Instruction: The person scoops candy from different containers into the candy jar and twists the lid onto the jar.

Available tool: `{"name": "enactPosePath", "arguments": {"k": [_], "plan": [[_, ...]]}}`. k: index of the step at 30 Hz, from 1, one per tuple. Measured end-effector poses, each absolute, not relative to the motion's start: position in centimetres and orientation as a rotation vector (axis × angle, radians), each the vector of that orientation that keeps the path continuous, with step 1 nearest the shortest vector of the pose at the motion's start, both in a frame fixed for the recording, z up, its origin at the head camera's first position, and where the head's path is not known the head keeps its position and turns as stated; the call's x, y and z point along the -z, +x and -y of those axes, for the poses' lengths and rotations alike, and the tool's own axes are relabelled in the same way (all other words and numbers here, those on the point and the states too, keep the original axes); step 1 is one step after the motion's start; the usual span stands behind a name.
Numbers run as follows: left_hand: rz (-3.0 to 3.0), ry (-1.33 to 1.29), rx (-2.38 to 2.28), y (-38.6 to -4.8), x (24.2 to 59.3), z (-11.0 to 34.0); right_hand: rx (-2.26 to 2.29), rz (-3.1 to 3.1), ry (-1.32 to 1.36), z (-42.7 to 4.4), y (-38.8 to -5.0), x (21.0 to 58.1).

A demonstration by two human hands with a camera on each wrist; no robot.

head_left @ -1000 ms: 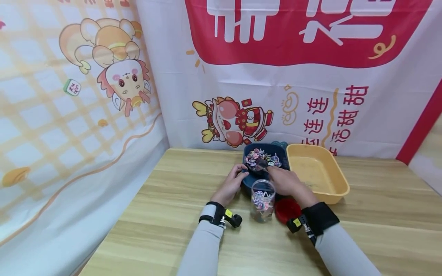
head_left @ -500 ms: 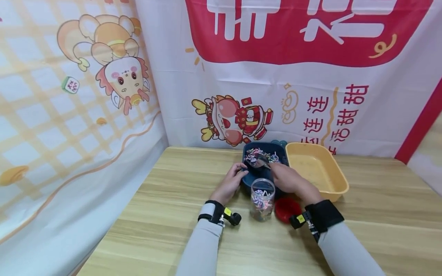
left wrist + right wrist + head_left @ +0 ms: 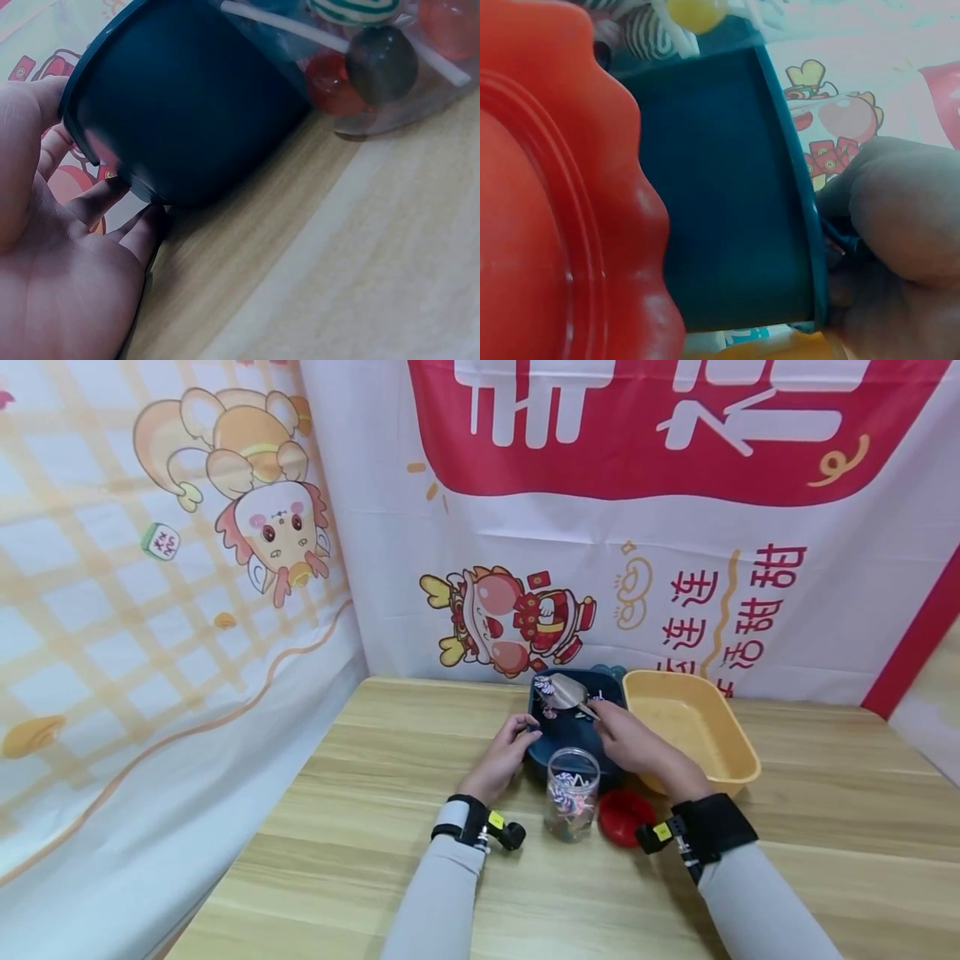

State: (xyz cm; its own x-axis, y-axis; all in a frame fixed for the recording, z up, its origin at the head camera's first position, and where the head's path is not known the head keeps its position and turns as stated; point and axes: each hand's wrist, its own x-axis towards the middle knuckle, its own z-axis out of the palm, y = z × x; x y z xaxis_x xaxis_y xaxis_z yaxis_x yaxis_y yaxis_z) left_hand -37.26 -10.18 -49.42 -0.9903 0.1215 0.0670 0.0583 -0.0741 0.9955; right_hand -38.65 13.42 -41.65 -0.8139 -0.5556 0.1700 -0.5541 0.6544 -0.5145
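Note:
My left hand (image 3: 497,762) holds the left side of a dark blue tub (image 3: 557,745); in the left wrist view, its thumb is at the rim and its fingertips touch the outer wall. My right hand (image 3: 637,747) grips the handle of a metal scoop (image 3: 567,691) above the tub. Striped lollipops (image 3: 544,686) lie at the scoop's front end. A few more show in the tub beneath, partly hidden by the scoop. In front of the tub stands a clear jar (image 3: 572,827) without its lid, partly filled with lollipops.
A red scalloped lid (image 3: 627,818) lies right of the jar, under my right forearm. A yellow tub (image 3: 686,727) stands against the blue tub's right side. Behind both hangs a printed cloth (image 3: 375,568), close to the table's far edge.
My right hand has raised the scoop out of the pile in the blue tub, with lollipops on it. The left hand stays on the tub's side.

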Motion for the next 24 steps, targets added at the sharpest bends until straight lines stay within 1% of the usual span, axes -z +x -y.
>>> {"name": "enactPosePath", "arguments": {"k": [5,10,14,24], "plan": [[-2.107,0.213,-2.276,-37.1,49.3,10.0,1.057,-2.857,-1.016,-14.2,-38.8,41.1],[-2.096,0.189,-2.260,-37.1,49.4,10.1,1.288,-2.835,-1.064,-15.2,-38.3,39.4],[-2.096,0.165,-2.239,-37.1,49.6,10.1,1.395,-2.854,-1.045,-16.5,-37.0,37.3],[-2.112,0.170,-2.225,-36.9,49.3,10.2,1.348,-2.893,-1.208,-20.3,-33.0,32.1]]}}
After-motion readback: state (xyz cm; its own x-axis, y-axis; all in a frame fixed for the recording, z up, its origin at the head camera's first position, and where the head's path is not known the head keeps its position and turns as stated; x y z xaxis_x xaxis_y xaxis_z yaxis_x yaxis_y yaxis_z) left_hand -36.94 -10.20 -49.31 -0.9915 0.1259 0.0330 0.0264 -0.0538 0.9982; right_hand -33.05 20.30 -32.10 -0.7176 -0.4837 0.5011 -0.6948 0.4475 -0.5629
